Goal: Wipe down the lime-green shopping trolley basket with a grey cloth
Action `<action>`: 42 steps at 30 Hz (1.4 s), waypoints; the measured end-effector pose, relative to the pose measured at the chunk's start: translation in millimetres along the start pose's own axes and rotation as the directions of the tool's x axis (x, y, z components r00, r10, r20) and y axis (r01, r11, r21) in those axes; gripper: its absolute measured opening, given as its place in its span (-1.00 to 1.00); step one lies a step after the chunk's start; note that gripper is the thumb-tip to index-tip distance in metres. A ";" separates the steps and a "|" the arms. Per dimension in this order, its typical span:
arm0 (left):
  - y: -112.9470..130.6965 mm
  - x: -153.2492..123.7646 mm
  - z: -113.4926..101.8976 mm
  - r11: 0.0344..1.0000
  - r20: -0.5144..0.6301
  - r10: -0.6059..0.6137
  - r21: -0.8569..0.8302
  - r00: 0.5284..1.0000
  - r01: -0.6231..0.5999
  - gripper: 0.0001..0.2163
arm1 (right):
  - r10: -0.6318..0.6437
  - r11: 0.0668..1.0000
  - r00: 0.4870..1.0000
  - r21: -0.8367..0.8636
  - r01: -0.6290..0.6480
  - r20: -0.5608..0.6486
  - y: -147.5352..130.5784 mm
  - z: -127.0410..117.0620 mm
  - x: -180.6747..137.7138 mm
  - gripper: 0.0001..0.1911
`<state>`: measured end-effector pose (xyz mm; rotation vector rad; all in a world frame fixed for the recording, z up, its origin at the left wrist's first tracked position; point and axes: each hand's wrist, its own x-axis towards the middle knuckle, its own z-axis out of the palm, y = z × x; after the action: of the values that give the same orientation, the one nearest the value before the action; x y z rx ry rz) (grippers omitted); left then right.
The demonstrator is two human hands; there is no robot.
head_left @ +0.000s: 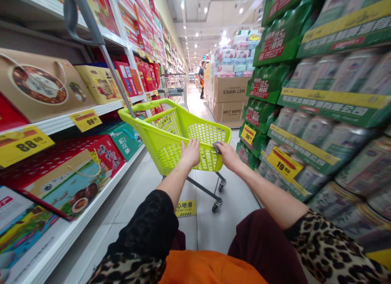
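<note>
A lime-green plastic shopping cart (pixel 152 131) stands in front of me, tilted in my view, with a grey handle (pixel 87 21) rising from it at the upper left. No goods show in its lattice basket. My left hand (pixel 191 153) is closed over the near rim, its fingertips hooked over the edge. At the basket's right corner, my right hand (pixel 228 154) presses a small grey cloth (pixel 216 147) against the rim. Part of the cloth is hidden under the fingers. Below, the cart's dark legs and casters (pixel 217 204) rest on the tiled floor.
Shelves (pixel 65 123) with boxed gifts and yellow price tags line the left. Stacked can packs (pixel 320 125) rise close on the right. Ahead are wet-wipes cartons (pixel 230 90), a metal cart (pixel 175 88) and a distant person (pixel 202 78). A yellow wet-floor sign (pixel 185 208) marks the floor.
</note>
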<state>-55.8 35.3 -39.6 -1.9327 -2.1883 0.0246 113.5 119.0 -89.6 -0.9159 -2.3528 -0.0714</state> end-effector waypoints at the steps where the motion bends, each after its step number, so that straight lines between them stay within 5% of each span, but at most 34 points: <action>1: -9.9 0.7 -0.8 0.999 0.018 -0.044 0.013 0.999 0.044 -0.36 | 0.002 1.000 1.000 -0.009 -0.002 -0.005 3.1 -0.7 -0.6 -0.53; 6: -41.8 -1.0 -0.5 0.994 0.021 -0.065 0.086 0.998 0.063 -0.32 | 0.061 0.996 0.996 -0.061 -0.065 -0.066 13.6 0.8 -3.7 -0.50; 11: -31.1 -2.3 2.5 0.996 -0.001 -0.053 0.070 0.999 0.053 -0.30 | 0.110 0.992 0.991 -0.057 -0.114 -0.080 1.6 8.6 11.0 -0.51; 17: -26.4 -5.0 -4.0 0.998 0.016 -0.022 0.053 1.000 0.021 -0.29 | 0.006 1.000 0.995 -0.020 -0.009 -0.102 -29.4 23.3 38.9 -0.52; 25: -52.7 -9.1 -3.5 0.990 -0.013 -0.103 0.096 0.995 0.104 -0.31 | 0.090 0.992 0.991 -0.085 -0.098 -0.097 -3.8 22.8 26.1 -0.48; 36: -66.6 -6.0 -5.6 0.996 0.010 -0.050 0.080 0.999 0.049 -0.25 | 0.116 0.992 0.990 -0.048 -0.119 -0.076 -2.7 30.4 40.4 -0.45; 42: -65.4 -6.7 -2.4 0.997 0.001 -0.049 0.063 0.999 0.049 -0.25 | 0.007 1.000 0.999 0.014 -0.006 -0.054 -49.8 47.0 68.4 -0.48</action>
<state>-118.6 19.6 -28.0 -1.8456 -2.2085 0.0866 18.2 134.1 -81.8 -0.9043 -2.2980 -0.0761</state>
